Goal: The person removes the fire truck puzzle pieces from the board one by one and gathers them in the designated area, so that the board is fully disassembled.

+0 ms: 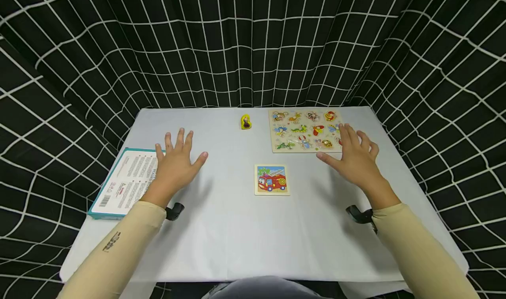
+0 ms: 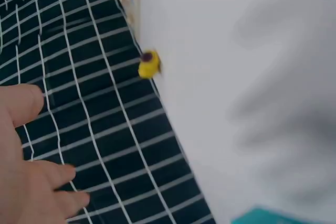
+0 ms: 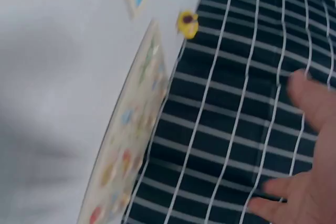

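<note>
My left hand (image 1: 175,169) is held over the table's left side with its fingers spread and nothing in it, nearest to a teal-edged white box (image 1: 128,180). On the other side, my right hand (image 1: 356,158) is spread too and holds nothing; its fingertips cover the right edge of a wooden insect puzzle board (image 1: 292,147). Between the hands lies a small square fire engine puzzle (image 1: 272,180). Farther back sits a little yellow toy (image 1: 246,122), also visible in the left wrist view as a yellow blob (image 2: 149,65). Its exact kind is too small to tell.
A white cloth covers the table (image 1: 237,237). Black curtains (image 1: 221,48) with a white grid surround its back and sides. Dark wrist straps (image 1: 357,214) show at both sleeves. Below the front edge is part of the person's grey clothing (image 1: 262,288).
</note>
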Action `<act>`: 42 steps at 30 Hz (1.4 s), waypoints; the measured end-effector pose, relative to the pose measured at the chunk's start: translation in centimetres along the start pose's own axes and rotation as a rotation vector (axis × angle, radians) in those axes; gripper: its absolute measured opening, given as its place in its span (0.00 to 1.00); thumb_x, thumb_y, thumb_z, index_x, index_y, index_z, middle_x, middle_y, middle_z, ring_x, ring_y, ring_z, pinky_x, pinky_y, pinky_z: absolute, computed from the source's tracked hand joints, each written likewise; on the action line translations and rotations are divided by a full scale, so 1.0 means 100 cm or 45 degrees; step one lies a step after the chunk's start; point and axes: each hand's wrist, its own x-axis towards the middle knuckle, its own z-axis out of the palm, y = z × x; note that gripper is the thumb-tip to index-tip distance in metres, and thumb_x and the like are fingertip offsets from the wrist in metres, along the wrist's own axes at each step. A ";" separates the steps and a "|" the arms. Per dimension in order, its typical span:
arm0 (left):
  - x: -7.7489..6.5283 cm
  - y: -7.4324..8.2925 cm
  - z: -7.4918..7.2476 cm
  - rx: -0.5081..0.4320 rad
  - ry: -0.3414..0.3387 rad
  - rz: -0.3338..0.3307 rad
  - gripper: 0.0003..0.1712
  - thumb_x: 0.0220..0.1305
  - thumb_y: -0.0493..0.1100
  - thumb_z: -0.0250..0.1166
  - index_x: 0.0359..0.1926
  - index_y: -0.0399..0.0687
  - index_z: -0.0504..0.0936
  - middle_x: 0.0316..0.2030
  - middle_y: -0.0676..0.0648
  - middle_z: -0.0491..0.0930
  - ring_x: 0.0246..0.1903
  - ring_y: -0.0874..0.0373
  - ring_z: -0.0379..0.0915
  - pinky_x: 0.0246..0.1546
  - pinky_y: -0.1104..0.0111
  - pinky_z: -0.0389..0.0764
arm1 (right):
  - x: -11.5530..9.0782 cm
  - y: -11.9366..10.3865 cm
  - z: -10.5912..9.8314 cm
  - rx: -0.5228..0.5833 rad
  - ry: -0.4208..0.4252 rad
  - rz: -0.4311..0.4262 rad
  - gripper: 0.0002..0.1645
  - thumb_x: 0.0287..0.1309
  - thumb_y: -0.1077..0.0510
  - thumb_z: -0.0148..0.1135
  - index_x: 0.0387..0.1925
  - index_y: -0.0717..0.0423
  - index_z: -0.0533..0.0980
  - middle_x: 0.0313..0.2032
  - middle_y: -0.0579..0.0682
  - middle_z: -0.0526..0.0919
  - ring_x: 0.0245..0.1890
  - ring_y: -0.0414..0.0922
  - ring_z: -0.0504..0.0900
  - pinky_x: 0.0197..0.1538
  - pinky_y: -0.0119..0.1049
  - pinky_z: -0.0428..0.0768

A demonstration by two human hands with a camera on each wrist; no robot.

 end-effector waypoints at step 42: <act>0.048 0.151 0.142 -0.116 -0.353 0.162 0.23 0.59 0.65 0.66 0.41 0.52 0.79 0.31 0.50 0.74 0.29 0.56 0.73 0.25 0.62 0.73 | 0.047 -0.052 0.113 -0.120 -0.317 -0.328 0.13 0.56 0.49 0.69 0.40 0.50 0.87 0.37 0.48 0.85 0.42 0.53 0.78 0.45 0.49 0.73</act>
